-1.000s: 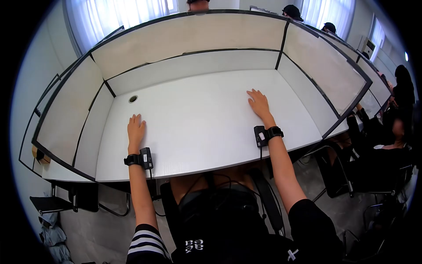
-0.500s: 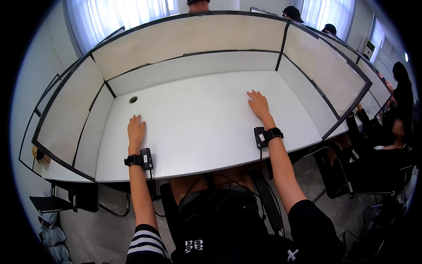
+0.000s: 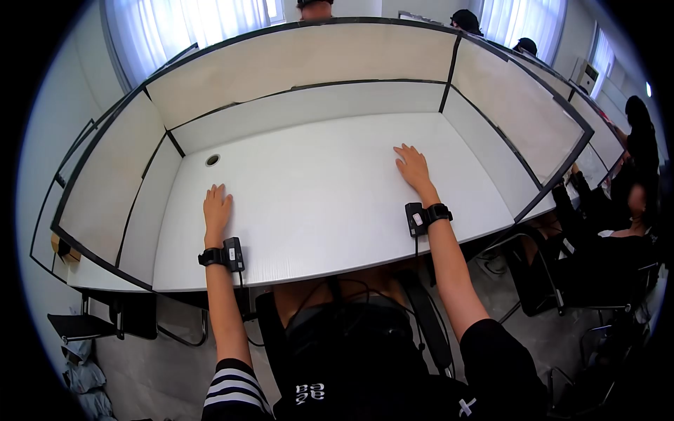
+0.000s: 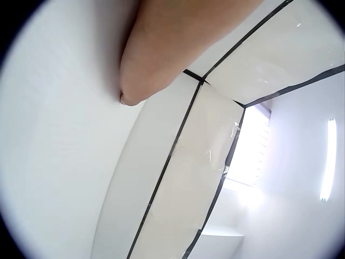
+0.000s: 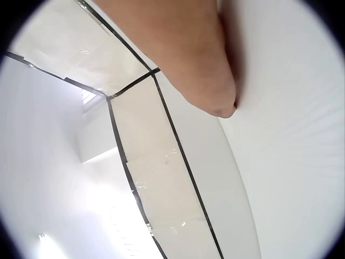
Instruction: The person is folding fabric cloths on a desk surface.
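My left hand (image 3: pixel 217 205) rests palm down on the white desk (image 3: pixel 316 189), toward its left side, with fingers extended and nothing held. Farther right and a little deeper on the desk lies my right hand (image 3: pixel 413 167), also palm down, its fingers straight and slightly spread. In the left wrist view the side of the left hand (image 4: pixel 156 59) lies along the desktop. The right wrist view likewise shows the right hand (image 5: pixel 194 65) low against the white surface, most of its fingers hidden. Each wrist wears a black strap with a small camera.
Cream partition panels (image 3: pixel 302 67) edged in black tape surround the desk at the back and both sides. A round cable hole (image 3: pixel 213 160) lies near the back left corner. Other people sit beyond the right partition. A black chair (image 3: pixel 105 324) stands at lower left.
Both hands stay where they were on the desk. At the far right, a dark-clothed person behind the partition has shifted slightly.
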A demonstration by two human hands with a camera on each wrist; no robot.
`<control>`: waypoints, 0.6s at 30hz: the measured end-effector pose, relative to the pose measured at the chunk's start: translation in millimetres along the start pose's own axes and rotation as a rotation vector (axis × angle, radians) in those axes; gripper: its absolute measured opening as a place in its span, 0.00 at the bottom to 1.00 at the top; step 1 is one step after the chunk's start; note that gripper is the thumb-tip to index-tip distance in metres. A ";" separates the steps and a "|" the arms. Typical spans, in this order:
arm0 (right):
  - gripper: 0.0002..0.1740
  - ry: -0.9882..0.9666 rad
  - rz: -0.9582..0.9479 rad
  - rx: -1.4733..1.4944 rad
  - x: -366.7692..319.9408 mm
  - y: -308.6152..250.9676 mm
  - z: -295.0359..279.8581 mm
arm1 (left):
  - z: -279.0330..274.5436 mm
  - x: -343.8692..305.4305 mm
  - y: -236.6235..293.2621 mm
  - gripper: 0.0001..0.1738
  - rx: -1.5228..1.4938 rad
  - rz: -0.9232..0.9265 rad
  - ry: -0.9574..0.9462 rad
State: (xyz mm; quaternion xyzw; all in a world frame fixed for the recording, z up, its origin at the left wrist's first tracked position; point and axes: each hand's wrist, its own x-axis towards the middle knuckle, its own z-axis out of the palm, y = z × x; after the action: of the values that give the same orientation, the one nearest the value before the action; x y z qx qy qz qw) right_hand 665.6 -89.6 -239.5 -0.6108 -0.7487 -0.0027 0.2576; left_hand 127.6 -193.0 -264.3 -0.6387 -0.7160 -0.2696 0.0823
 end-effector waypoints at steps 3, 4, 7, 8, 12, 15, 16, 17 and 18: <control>0.24 0.019 -0.013 0.005 -0.7 2.9 3.5 | 0.9 1.0 -0.8 0.25 0.001 0.011 0.005; 0.24 0.014 -0.007 0.008 -0.2 2.4 3.1 | 0.4 0.8 -0.1 0.25 0.000 0.011 0.007; 0.24 0.018 -0.004 0.018 -1.1 2.6 4.1 | -0.1 -1.8 0.7 0.25 -0.002 0.016 0.014; 0.24 0.029 -0.021 0.017 -1.4 3.4 4.6 | -0.2 -2.1 0.7 0.25 -0.003 0.015 0.011; 0.23 0.037 -0.025 -0.004 2.0 4.4 5.5 | 0.3 1.1 -1.1 0.25 -0.018 -0.006 -0.007; 0.24 0.042 -0.031 0.005 0.1 4.1 5.0 | 2.9 0.3 -2.7 0.25 -0.015 0.002 0.006; 0.24 0.041 -0.031 0.005 -0.6 3.2 4.0 | 2.1 0.0 -1.7 0.25 -0.015 0.002 0.008; 0.23 0.038 -0.025 0.010 -0.9 2.4 2.9 | 1.4 -0.2 -0.9 0.25 -0.015 0.001 0.012; 0.23 0.035 -0.020 0.015 -1.3 1.4 2.1 | 0.6 -0.6 -0.3 0.25 -0.021 0.005 0.011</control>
State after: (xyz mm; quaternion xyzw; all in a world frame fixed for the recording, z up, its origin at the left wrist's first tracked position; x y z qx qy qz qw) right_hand 666.2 -89.8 -242.3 -0.6013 -0.7501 -0.0103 0.2752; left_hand 127.5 -193.3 -265.2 -0.6397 -0.7111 -0.2806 0.0802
